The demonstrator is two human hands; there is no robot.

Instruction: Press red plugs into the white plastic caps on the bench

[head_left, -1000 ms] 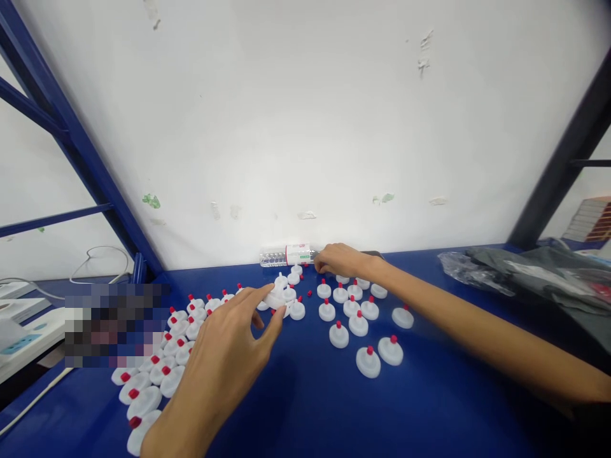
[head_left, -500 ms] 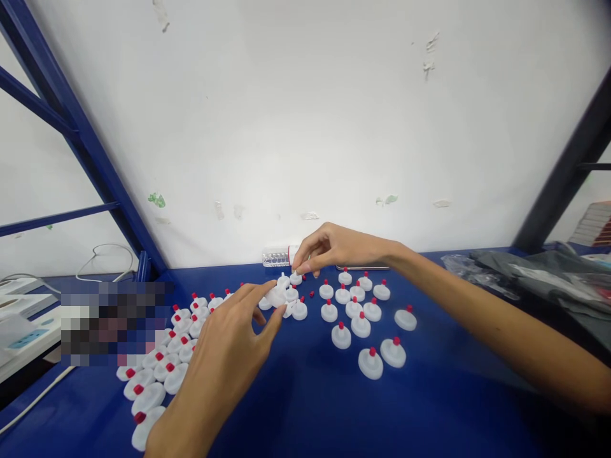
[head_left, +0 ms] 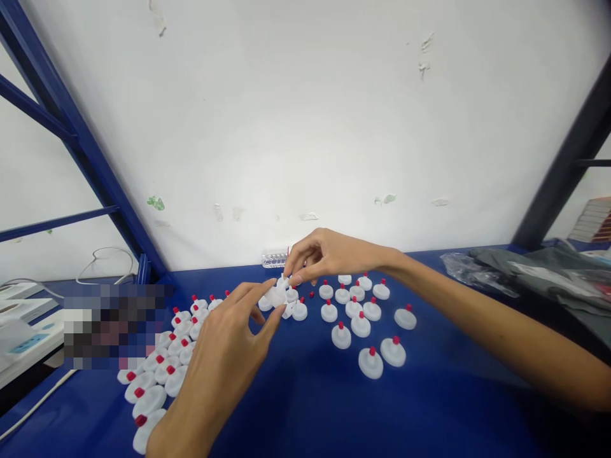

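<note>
On the blue table, my left hand (head_left: 233, 334) curves its thumb and index finger around a white round lid (head_left: 275, 296) within a small cluster of such lids. My right hand (head_left: 312, 257) reaches in from the right, thumb and index finger pinched at the spout of a white lid (head_left: 283, 280) at the back of that cluster. Whatever is between those fingertips is hidden. A white lid with a red cap (head_left: 299, 310) stands at the cluster's right edge. One loose red cap (head_left: 312, 294) lies just right of it.
Several red-capped lids (head_left: 361, 325) stand spread out to the right, and more (head_left: 149, 399) are packed in rows at the left. A clear container (head_left: 273, 259) lies by the wall. Plastic bags (head_left: 515, 273) lie at the far right, power strips (head_left: 33, 334) at the far left.
My right hand has shifted a little left, from one lid at the back of the cluster to the spout of the neighbouring lid. My left hand has stayed almost in place.
</note>
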